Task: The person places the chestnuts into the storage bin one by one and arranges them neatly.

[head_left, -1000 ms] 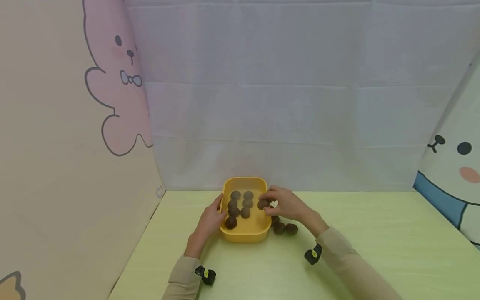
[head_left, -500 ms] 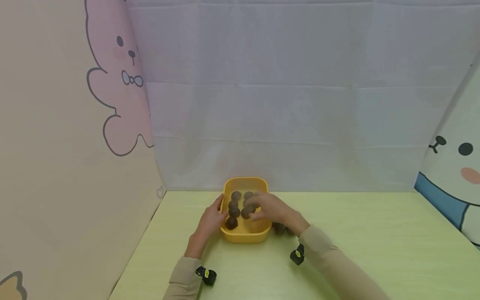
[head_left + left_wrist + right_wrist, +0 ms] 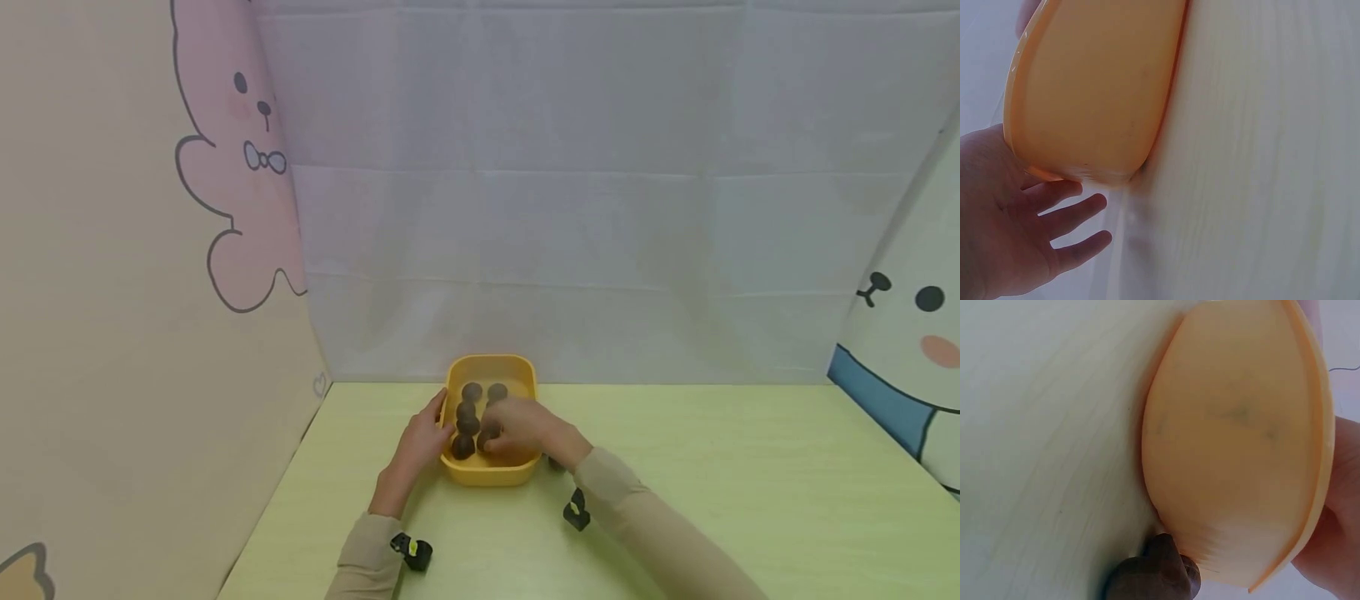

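A yellow plastic tray (image 3: 491,477) stands on the table, with dark brown chestnuts (image 3: 462,447) in two columns inside. My left hand (image 3: 420,442) grips its left side, thumb at the rim; in the left wrist view several fingers of that hand (image 3: 1029,219) spread outside the wall. My right hand (image 3: 521,423) reaches over the right rim, its fingertips pinching a chestnut (image 3: 483,442) low in the tray at the near end of the right column. That hand hides part of this column. In the right wrist view, the tray wall covers its fingertips.
Loose chestnuts (image 3: 1141,578) lie on the table against the tray's right outer side, mostly hidden under my right wrist in the head view. A pale cloth wall (image 3: 600,250) rises right behind the tray. A printed side panel (image 3: 225,358) borders the table's left.
My right hand has carried a chestnut from over the tray's right rim leftward, then down and nearer to me inside the tray. My left hand has stayed at the tray's left side.
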Tool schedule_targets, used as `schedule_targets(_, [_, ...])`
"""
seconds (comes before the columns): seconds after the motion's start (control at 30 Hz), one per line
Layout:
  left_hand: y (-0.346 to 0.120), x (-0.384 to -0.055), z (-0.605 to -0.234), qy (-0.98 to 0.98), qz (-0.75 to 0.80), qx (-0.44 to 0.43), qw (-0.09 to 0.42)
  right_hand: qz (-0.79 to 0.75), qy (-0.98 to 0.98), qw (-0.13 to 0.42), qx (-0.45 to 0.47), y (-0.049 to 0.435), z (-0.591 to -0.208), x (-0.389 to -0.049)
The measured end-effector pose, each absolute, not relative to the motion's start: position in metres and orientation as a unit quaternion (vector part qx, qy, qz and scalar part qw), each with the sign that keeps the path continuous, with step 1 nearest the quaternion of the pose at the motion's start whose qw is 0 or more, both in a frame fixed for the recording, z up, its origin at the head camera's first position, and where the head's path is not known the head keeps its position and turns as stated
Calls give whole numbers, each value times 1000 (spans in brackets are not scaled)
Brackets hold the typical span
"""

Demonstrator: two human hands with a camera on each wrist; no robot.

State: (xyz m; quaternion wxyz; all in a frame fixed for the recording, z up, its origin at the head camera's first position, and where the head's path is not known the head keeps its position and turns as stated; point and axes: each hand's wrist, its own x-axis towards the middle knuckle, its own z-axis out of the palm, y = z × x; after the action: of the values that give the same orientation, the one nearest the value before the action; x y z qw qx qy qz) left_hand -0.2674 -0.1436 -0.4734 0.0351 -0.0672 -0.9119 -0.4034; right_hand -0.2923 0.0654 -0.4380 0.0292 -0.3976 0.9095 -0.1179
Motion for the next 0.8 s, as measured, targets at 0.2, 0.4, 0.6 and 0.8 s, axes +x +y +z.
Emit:
schedule_targets(0.2, [-142,-267,-472,-910,-409,-60,29,-112,921,41,-371,66,-438,-289])
schedule_targets(0.4, [-142,-266,-472,-907,-415,-65,32,-151,916,39,-370,75,-434,-289])
schedule_targets(0.6, [-142,-266,-471,-908,-412,-67,34,-210,894,8,-397,90,-428,-290])
schedule_targets(0.8, [-141,-267,-471,-911,-408,-58,30,-227,896,-29,-381,107,-419,-287])
